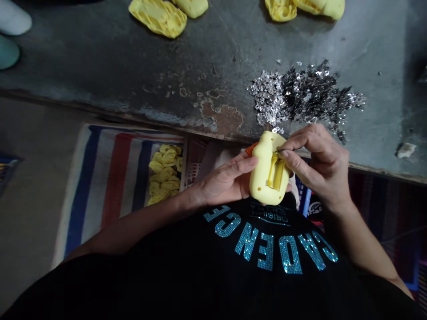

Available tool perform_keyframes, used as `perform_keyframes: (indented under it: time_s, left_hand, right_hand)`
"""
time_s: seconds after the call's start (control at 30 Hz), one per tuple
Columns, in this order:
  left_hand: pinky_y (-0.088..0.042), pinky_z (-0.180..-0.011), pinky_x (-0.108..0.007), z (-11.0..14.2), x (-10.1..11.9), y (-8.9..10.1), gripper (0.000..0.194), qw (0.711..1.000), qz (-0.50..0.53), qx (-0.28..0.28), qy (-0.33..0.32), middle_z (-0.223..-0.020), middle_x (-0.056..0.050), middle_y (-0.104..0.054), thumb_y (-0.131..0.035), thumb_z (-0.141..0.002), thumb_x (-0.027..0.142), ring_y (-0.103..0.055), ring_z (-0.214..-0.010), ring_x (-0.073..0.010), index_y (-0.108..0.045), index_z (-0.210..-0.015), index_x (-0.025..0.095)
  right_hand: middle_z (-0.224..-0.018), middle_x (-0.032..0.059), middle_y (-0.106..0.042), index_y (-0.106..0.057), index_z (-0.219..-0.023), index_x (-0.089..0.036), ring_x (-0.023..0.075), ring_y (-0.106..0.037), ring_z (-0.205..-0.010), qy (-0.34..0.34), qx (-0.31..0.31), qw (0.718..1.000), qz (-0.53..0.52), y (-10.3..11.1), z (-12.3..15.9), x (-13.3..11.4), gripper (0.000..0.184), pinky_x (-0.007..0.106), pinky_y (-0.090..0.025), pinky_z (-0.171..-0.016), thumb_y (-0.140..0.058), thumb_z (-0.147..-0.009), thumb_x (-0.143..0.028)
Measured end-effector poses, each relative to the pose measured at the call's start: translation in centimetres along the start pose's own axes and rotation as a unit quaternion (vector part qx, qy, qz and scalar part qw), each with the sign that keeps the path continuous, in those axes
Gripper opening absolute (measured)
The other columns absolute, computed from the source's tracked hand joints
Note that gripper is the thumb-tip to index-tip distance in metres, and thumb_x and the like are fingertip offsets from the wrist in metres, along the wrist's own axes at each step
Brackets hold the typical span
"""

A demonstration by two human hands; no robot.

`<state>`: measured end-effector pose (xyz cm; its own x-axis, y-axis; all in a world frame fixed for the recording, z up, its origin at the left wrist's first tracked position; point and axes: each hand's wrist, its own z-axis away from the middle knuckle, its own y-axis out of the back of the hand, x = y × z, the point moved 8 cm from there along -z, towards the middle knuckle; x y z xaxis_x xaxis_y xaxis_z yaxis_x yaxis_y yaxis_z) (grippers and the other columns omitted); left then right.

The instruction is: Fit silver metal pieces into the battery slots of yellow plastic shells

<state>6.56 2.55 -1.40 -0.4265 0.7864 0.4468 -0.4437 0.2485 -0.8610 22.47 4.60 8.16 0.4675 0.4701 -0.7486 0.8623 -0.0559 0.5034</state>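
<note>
My left hand (238, 175) is wrapped round a yellow plastic toy housing (263, 178), held upright just off the table's front edge. An open slotted compartment in the housing faces up at me. At the top of that compartment, my right hand (315, 162) pinches something small and dark, perhaps a metal clip like those in the pile; the fingers partly hide it. A bit of orange (251, 150) shows behind the housing. Just beyond my hands lies a heap of small shiny metal pieces (307, 95).
More yellow housing parts (160, 18) and other yellow shells (320, 6) lie at the table's far side. Below the worn table edge (150, 118), a striped sack (113, 169) holds several yellow parts (165, 171). A whitish lump (406, 150) sits at the right.
</note>
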Motion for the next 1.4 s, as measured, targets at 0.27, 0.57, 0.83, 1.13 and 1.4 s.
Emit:
perform_keyframes:
  time_s: [0.27, 0.57, 0.83, 1.13, 1.4]
  left_hand:
    - [-0.073, -0.109, -0.050, -0.1, 0.0, 0.2, 0.053, 1.000, -0.005, 0.001, -0.016, -0.154, -0.009, -0.084, -0.094, -0.101, 0.057, -0.084, -0.137, -0.0354, -0.081, -0.147, 0.035]
    - [-0.072, -0.109, -0.050, -0.3, 0.1, 0.6, 0.053, 1.000, -0.013, 0.022, -0.014, -0.151, -0.009, -0.084, -0.095, -0.102, 0.052, -0.084, -0.134, -0.0346, -0.079, -0.149, 0.033]
    - [-0.073, -0.105, -0.047, -1.8, 0.8, 0.3, 0.055, 1.000, -0.014, 0.021, -0.003, -0.148, -0.010, -0.086, -0.095, -0.101, 0.055, -0.086, -0.131, -0.0336, -0.080, -0.148, 0.032]
    - [-0.077, -0.093, -0.047, -3.9, 1.2, -0.2, 0.084, 0.998, 0.000, -0.029, 0.053, -0.156, -0.018, -0.082, -0.090, -0.101, 0.067, -0.086, -0.135, -0.0442, -0.063, -0.173, 0.032]
    - [-0.074, -0.081, -0.037, -4.4, 1.6, 0.3, 0.084, 0.998, 0.004, -0.018, 0.059, -0.159, -0.018, -0.080, -0.088, -0.105, 0.065, -0.088, -0.129, -0.0401, -0.058, -0.176, 0.033]
  right_hand:
    - [-0.096, 0.0036, -0.080, -0.081, -0.100, -0.029, 0.0269, -0.070, -0.090, 0.019, 0.000, 0.998, 0.068, 0.4, 0.2, -0.6, 0.009, 0.050, -0.048, -0.088, -0.084, -0.108, -0.030]
    - [-0.095, 0.0044, -0.079, -0.080, -0.104, -0.031, 0.0288, -0.070, -0.090, 0.020, -0.006, 0.993, 0.117, 0.5, 0.4, -0.4, 0.005, 0.052, -0.046, -0.088, -0.083, -0.108, -0.031]
    - [-0.096, 0.0005, -0.081, -0.081, -0.101, -0.029, 0.0243, -0.075, -0.092, -0.010, 0.006, 0.998, 0.063, 1.1, -0.4, 1.3, 0.006, 0.046, -0.048, -0.087, -0.084, -0.105, -0.026]
    - [-0.091, 0.0002, -0.080, -0.081, -0.096, -0.030, 0.0220, -0.071, -0.084, -0.063, 0.011, 0.996, -0.056, 1.9, -1.9, 4.1, 0.013, 0.044, -0.053, -0.078, -0.087, -0.106, -0.035]
    - [-0.093, 0.0010, -0.078, -0.082, -0.097, -0.030, 0.0238, -0.071, -0.089, -0.067, 0.060, 0.996, 0.003, 3.3, -2.5, 5.0, 0.011, 0.046, -0.051, -0.084, -0.088, -0.105, -0.028]
